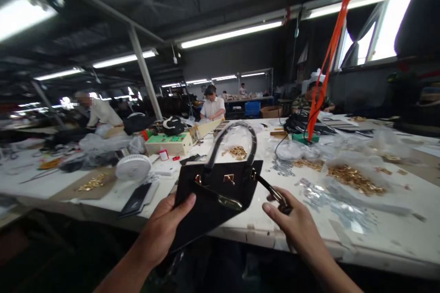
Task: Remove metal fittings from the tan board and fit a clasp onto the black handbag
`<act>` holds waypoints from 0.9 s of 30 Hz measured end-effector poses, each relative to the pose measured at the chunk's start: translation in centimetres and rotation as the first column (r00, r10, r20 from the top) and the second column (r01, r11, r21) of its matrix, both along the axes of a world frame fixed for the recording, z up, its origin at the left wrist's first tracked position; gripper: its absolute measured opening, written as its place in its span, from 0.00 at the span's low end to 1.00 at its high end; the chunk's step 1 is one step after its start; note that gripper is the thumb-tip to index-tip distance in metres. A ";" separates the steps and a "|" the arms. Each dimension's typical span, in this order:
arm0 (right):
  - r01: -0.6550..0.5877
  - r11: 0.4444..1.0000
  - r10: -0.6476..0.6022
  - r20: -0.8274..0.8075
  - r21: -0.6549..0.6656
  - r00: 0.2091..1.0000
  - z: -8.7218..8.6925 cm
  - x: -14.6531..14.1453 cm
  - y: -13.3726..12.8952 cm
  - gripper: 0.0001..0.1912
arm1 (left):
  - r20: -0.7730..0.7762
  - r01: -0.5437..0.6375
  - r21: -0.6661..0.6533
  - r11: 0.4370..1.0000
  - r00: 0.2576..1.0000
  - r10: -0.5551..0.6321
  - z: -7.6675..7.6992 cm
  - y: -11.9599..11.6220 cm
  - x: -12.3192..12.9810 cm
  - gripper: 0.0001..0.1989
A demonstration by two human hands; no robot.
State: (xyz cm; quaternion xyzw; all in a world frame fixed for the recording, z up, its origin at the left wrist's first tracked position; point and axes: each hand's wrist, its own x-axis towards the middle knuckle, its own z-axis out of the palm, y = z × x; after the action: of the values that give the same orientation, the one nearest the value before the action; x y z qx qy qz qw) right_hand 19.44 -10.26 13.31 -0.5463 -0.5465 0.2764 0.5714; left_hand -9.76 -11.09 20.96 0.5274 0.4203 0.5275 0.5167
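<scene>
A black handbag [199, 219] with gold-coloured fittings is held up in front of the table's near edge, tilted to one side. My left hand [168, 217] grips its left edge, thumb on the front panel and fingers behind. The bag's handle [252, 139], partly wrapped in clear film, arches above it. A shiny black strap [263, 181] runs from a ring at the bag's right side. Its far end, with a gold-coloured metal part, is closed in my right hand [292, 215], between thumb and fingers. A second strap piece [230, 202] with a gold-coloured part crosses the bag's front.
Gold-coloured fittings [354, 179] and silver-coloured pieces [340, 210] lie at the right. A small white fan [133, 167], a dark booklet [135, 200] and a green-topped machine [170, 141] stand left. An orange strap [328, 64] hangs down. Several people work beyond the table [261, 219].
</scene>
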 end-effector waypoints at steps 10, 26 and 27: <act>-0.197 0.932 0.148 0.176 0.305 0.973 10.8 -2.4 -2.0 0.27 | 0.412 -0.123 -0.037 0.992 0.902 0.127 3.9 -7.8 0.3 0.26; 0.038 0.843 -0.070 0.039 0.537 0.997 10.0 0.0 -4.8 0.19 | 0.327 -0.293 0.183 0.939 0.918 0.222 2.1 -8.8 9.0 0.30; -0.075 0.824 0.036 0.080 0.561 0.996 9.7 -0.6 -5.7 0.19 | 0.283 -0.223 0.198 0.954 0.945 0.162 1.1 -8.6 10.0 0.31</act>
State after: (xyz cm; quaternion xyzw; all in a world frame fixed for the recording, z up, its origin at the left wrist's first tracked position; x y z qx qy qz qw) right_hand 18.88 -15.92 23.02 -0.3462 -0.6378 0.1011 0.6805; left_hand 0.28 -19.68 22.05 0.4641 0.3344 0.6858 0.4498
